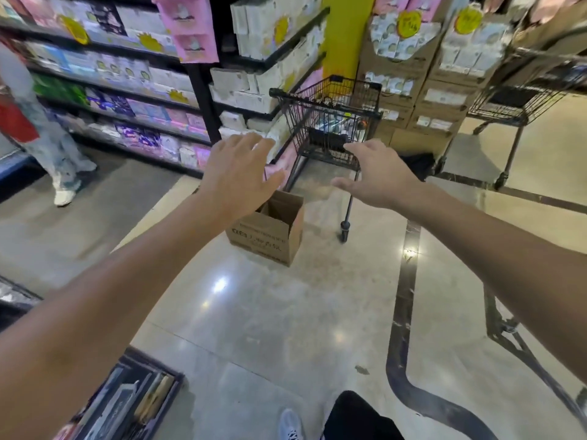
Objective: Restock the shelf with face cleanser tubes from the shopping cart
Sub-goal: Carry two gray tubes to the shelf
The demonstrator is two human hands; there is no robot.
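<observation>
Black wire shopping cart (330,122) stands ahead of us by the shelf (254,74) end, well apart from both hands. Head view: our left hand (241,173) is held out with fingers straight and spread, holding nothing; our right hand (378,177) likewise, thumb wide. Goods lie in the cart basket, too blurred to tell as tubes. An open cardboard box (273,233) on the floor bears print we cannot read; the yellow shelf tags are illegible too.

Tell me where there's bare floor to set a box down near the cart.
Bare tile lies between the cardboard box and the person's shoe, left of the dark floor stripe. Crowded: around the shopping cart, hemmed by shelves and stacked cartons.
</observation>
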